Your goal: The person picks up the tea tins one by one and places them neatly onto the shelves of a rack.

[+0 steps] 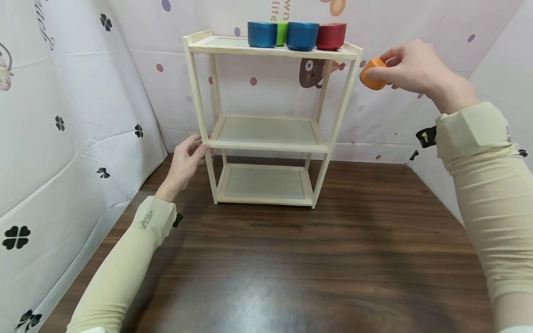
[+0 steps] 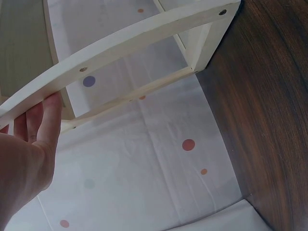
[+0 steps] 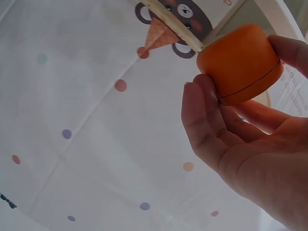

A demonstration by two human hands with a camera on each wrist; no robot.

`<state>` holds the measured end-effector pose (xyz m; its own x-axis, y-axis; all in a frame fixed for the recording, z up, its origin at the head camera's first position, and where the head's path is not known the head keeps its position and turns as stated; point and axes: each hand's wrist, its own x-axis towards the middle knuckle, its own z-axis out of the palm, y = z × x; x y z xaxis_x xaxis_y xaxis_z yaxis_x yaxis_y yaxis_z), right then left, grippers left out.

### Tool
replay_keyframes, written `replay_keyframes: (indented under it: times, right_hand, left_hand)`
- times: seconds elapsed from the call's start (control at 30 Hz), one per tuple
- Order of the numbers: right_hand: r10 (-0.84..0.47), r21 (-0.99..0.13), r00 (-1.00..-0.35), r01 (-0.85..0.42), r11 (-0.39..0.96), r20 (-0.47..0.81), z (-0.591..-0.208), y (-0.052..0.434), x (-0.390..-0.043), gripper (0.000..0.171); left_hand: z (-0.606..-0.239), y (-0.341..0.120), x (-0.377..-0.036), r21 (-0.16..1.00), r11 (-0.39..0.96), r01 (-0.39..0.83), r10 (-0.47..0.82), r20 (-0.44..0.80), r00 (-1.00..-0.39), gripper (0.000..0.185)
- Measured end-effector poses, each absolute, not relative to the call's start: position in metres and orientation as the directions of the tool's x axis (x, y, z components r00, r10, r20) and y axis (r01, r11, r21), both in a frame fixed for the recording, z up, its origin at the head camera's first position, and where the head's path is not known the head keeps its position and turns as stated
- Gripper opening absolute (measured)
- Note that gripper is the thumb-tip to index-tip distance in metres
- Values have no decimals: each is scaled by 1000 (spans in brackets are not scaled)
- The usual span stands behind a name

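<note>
We see a pale, matt wooden shelf [image 1: 266, 134] on a glossy dark wood-grain table [image 1: 312, 259]; the orange cup [image 1: 372, 74] looks smooth plastic.

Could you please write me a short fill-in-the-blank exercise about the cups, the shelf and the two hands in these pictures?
1. The right hand holds an ____ cup beside the shelf's top tier.
2. The left hand grips the front left post of the wooden ____.
3. The top tier carries two blue cups, one green cup and one ____ cup.

Missing words: orange; shelf; red
</note>
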<state>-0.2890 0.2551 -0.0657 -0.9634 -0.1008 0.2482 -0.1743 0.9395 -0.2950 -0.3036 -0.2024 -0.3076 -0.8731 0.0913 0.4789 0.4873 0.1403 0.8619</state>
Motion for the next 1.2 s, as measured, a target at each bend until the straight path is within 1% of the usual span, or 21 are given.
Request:
replay_keyframes:
  times: [0.2, 0.33, 0.47, 0.6, 0.67, 0.9, 1.2]
  right_hand:
    - [-98, -331, -957, -189, 924, 275, -54, 248, -287, 66]
    - [-65, -359, -960, -165, 919, 273, -42, 247, -290, 64]
    - [-46, -377, -960, -153, 913, 277, -31, 247, -292, 58]
    - [-54, -404, -949, -182, 896, 309, -27, 243, -290, 51]
    - [-57, -412, -943, -198, 889, 329, -26, 240, -289, 51]
    - [-36, -398, -935, -185, 898, 353, -23, 225, -287, 66]
    - [-44, -392, -930, -197, 899, 366, -21, 200, -281, 71]
  left_hand:
    - [-307, -203, -304, 860, 146, 489, 93, 480, -872, 40]
    - [-306, -203, -304, 855, 171, 489, 95, 480, -872, 40]
    - [-306, -203, -304, 855, 180, 487, 95, 477, -874, 40]
    - [-306, -204, -304, 853, 183, 488, 98, 478, -873, 40]
    - [-307, -204, -304, 853, 181, 490, 98, 480, -872, 40]
    - [-309, -203, -304, 859, 162, 486, 91, 478, -874, 39]
    - [-309, -204, -304, 858, 147, 491, 95, 482, -871, 39]
